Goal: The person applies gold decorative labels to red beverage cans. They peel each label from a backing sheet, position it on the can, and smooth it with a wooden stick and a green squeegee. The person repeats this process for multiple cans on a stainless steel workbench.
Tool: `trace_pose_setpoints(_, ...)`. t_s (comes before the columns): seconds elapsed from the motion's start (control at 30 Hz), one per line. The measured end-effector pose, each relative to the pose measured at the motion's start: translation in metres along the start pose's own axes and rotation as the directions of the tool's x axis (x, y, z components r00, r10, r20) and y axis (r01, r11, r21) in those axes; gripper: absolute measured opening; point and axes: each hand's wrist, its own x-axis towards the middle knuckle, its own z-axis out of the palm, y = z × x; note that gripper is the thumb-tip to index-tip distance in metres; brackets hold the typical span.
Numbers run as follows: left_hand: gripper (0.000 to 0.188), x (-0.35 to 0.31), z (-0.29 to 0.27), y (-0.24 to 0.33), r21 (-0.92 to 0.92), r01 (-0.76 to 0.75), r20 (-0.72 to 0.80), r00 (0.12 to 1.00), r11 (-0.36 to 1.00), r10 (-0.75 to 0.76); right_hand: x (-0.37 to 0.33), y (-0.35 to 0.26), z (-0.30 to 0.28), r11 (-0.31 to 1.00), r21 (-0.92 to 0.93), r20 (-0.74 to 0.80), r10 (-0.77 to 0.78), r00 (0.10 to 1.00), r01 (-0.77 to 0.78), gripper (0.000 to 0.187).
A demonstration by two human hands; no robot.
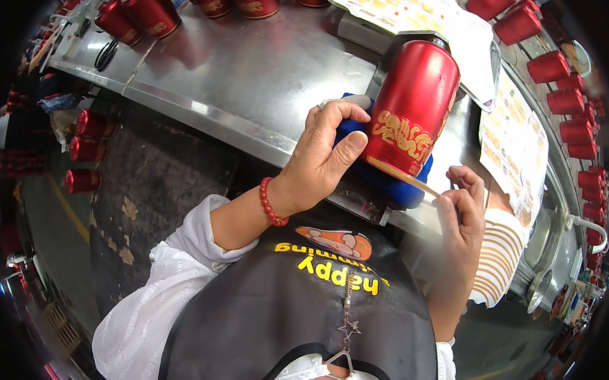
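A shiny red jar (418, 79) with a gold dragon design lies tilted on a blue cloth (396, 188), its base toward me. My left hand (323, 150), a red bead bracelet at its wrist, rests beside the jar's left side. Its thumb and index finger are apart, their tips at or just touching the red surface. My right hand (463, 204) pinches the free end of a thin gold strip (420, 185). The strip's other end runs along the jar's bottom edge. A pale grey piece (346, 102) shows behind my left fingers; I cannot tell what it is.
A steel table (256, 59) carries several red jars (149, 6) at the back. A white sheet of gold strips (502, 256) hangs by my right forearm. Printed sheets (514, 141) lie farther right, before a rack of red jars (566, 101). A black cable (106, 54) lies left.
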Motion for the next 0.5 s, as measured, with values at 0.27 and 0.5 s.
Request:
trace_pose_setpoints(0.27,0.055,0.001,0.011,0.003,0.02,-0.025,-0.038,0.999,1.0,0.025,-0.001,0.003,-0.001,1.0,0.022,-0.003,-0.002,1.0,0.002,0.018)
trace_pose_setpoints(0.5,0.06,0.006,0.014,0.008,0.061,-0.033,-0.036,0.999,0.998,0.036,-0.003,0.005,-0.004,1.0,0.017,-0.007,0.003,1.0,-0.003,0.019)
